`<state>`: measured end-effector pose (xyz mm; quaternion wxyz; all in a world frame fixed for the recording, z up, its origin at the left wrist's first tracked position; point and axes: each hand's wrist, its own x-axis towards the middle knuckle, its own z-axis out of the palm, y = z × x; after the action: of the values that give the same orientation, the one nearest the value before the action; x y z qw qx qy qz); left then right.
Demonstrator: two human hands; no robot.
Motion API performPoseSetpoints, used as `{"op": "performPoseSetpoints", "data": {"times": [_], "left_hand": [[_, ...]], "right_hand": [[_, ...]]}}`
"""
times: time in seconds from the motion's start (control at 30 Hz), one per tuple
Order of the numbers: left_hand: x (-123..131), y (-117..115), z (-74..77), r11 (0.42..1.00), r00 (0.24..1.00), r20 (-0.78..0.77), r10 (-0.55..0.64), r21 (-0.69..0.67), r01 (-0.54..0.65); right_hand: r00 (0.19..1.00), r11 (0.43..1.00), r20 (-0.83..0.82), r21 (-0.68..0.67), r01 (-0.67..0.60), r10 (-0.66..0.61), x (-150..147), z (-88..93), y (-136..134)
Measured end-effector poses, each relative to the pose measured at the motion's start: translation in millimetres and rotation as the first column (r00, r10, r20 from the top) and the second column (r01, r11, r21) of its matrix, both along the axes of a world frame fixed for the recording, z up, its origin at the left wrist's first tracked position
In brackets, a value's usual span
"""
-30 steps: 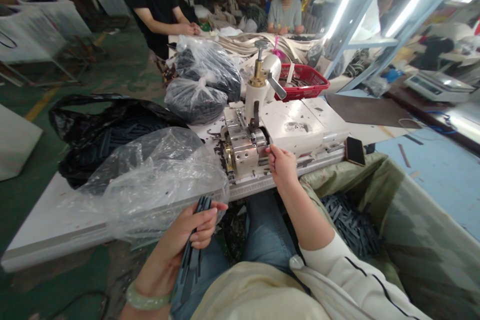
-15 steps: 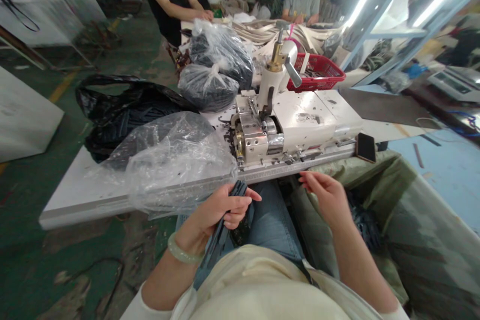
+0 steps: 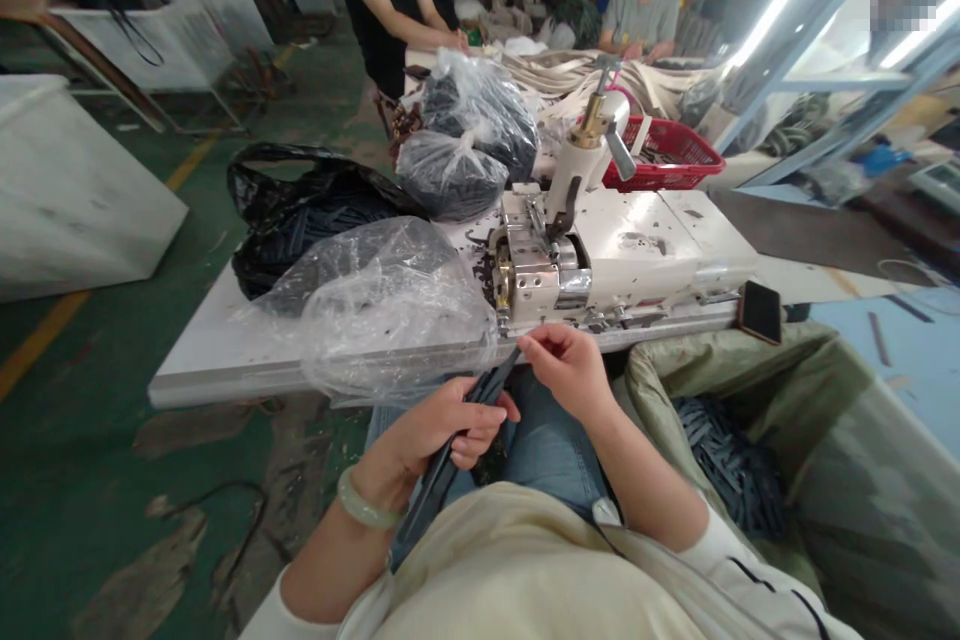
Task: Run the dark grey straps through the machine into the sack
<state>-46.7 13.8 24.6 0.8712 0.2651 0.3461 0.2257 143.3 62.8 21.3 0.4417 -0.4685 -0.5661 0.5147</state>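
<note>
My left hand [image 3: 459, 425] is wrapped round a bundle of dark blue-grey strips [image 3: 429, 492] that hangs back along my wrist over my lap. At the bundle's upper end, my right hand [image 3: 566, 367] pinches the tip of a strip [image 3: 504, 375] between thumb and fingers. Just beyond my hands stands a white machine [image 3: 574, 170] with a metal head and roller, perhaps a leather skiver, with dark scraps about it. A clear plastic bag [image 3: 397, 310] lies on the table left of the machine, its edge close to my left hand.
More strips fill a black bag [image 3: 315, 210] and an open green sack [image 3: 731, 470] at my right. Behind are tied clear bags [image 3: 457, 170] and a red basket [image 3: 675, 155]. A phone [image 3: 760, 310] lies at the table's right end. Two people work across the table.
My right hand has come left and in from beside the sack to the upper end of the strips, now pinching one. My left hand keeps its hold. The view has shifted left.
</note>
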Motion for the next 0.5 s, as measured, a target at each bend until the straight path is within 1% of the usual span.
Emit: {"op": "performPoseSetpoints", "data": {"times": [0.1,0.17,0.2,0.27,0.33,0.4,0.5], "left_hand": [[-5,1,-3.7,0.999,0.999,-0.014,-0.032,0.018,0.032],[-9,3,-6.9,0.999,0.999,-0.045,-0.027,0.024,0.028],[-11,5,-8.5,1.000,0.998,-0.061,-0.002,0.025,0.004],[-12,10,-11.1,0.997,0.993,-0.083,0.080,0.026,-0.078],[-11,13,-11.3,0.989,0.986,-0.074,0.147,0.019,-0.146],[-7,15,-8.6,0.990,0.989,-0.042,0.141,-0.002,-0.141],[1,15,-2.5,0.998,0.998,0.008,0.062,-0.026,-0.062]], "right_hand": [[0.970,0.989,-0.206,-0.094,0.114,-0.131,16,-1.0,10],[0.927,0.978,-0.324,-0.148,0.148,-0.189,25,-0.1,15],[0.908,0.973,-0.363,-0.169,0.156,-0.209,28,0.7,16],[0.884,0.966,-0.409,-0.213,0.149,-0.226,30,1.8,18],[0.875,0.962,-0.431,-0.245,0.123,-0.222,28,1.2,18],[0.880,0.962,-0.433,-0.256,0.090,-0.197,23,-1.8,17],[0.904,0.972,-0.399,-0.228,0.062,-0.151,17,-8.3,15]]}}
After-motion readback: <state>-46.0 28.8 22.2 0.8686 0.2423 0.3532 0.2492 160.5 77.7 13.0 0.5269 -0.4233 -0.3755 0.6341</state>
